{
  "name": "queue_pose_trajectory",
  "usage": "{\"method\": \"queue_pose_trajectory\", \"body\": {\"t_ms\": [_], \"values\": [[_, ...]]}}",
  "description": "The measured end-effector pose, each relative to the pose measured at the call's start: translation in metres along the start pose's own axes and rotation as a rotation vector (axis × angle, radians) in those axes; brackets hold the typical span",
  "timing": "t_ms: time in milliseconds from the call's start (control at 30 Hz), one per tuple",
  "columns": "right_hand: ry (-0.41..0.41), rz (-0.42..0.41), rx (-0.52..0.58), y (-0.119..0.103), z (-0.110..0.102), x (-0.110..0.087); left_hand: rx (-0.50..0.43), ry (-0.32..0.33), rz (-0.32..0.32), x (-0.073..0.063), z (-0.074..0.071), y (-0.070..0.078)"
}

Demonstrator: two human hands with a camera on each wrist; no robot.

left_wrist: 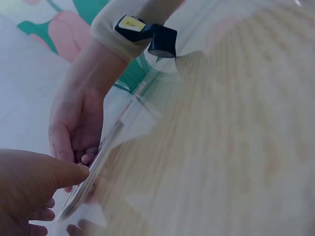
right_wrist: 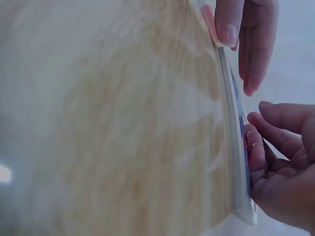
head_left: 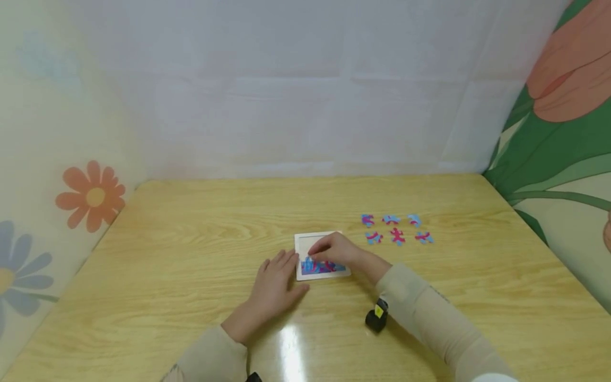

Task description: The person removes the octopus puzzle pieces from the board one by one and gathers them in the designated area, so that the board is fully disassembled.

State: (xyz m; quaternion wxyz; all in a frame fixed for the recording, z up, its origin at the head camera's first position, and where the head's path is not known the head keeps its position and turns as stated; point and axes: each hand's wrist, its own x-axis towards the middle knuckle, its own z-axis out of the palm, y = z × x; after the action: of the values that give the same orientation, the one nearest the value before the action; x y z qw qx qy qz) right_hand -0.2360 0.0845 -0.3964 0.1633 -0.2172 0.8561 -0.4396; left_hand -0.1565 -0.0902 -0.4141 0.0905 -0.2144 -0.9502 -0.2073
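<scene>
A white-framed puzzle tray [head_left: 322, 278] lies on the table, its near part filled with blue, purple and pink jigsaw pieces [head_left: 317, 266]. My left hand [head_left: 274, 284] rests at the tray's left side, fingers stretched along the edge and thumb by the near corner. Over the tray is my right hand [head_left: 335, 249], its fingertips right at the top of the fitted pieces toward the left. In the right wrist view, the thumb and index finger of the right hand [right_wrist: 290, 162] stand slightly apart with no piece showing between them, while the other fingers curl against the tray surface [right_wrist: 238, 167].
Several loose jigsaw pieces [head_left: 397, 236] lie in two rows on the wooden table [head_left: 191, 239], right of and beyond the tray. A white cloth [head_left: 286, 106] hangs behind the table. Flowered panels [head_left: 563, 132] stand on both sides. Black wrist cameras [head_left: 377, 317] are strapped to the sleeves.
</scene>
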Motion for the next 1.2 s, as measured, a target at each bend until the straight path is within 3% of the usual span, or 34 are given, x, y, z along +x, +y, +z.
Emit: {"method": "queue_pose_trajectory", "body": {"t_ms": [167,400,867,1200], "values": [[0.002,-0.033,-0.006,-0.001,0.001,-0.001,-0.037,0.022,-0.007,0.003,0.000,-0.007],[-0.012,-0.041,-0.027,-0.002,0.003,-0.001,-0.021,-0.021,-0.039,0.005,0.005,-0.016],[0.001,-0.058,-0.072,-0.002,0.005,-0.002,-0.016,-0.025,-0.058,0.006,0.006,-0.015],[0.026,0.056,0.053,-0.005,0.007,-0.002,-0.039,-0.015,-0.046,0.005,0.004,-0.015]]}}
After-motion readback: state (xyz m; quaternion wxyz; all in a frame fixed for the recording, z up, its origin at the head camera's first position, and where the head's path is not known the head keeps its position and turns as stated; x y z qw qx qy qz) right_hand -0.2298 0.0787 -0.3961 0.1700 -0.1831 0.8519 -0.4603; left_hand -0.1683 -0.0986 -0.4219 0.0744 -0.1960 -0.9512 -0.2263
